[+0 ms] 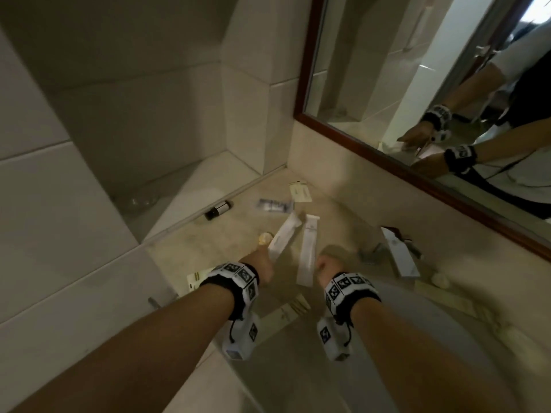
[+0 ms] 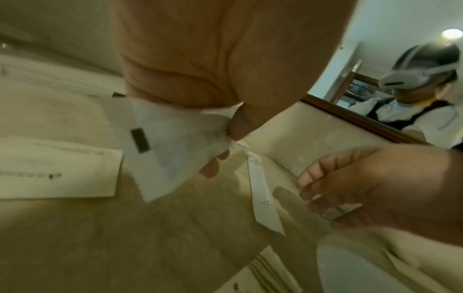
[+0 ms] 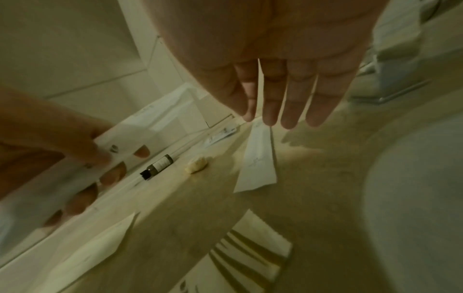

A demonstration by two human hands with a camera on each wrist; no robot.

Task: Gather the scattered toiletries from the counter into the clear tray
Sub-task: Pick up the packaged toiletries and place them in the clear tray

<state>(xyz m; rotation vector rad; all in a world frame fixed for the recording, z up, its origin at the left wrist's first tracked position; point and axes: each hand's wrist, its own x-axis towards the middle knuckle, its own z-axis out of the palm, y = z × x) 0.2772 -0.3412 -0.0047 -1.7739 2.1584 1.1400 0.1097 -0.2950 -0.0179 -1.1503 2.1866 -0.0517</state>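
My left hand pinches a long white packet between thumb and fingers and holds it tilted above the beige counter; the left wrist view shows that packet close up. My right hand hovers with straight fingers and holds nothing, just above a second long white packet lying flat on the counter. A small dark bottle lies by the ledge. A yellow soap sits near the left hand. Blurred at the right, what looks like the clear tray stands beside a long white box.
A clear sachet and a cream box lie toward the back corner. A striped packet and a cream packet lie near my wrists. The sink basin is at the lower right. A framed mirror covers the wall.
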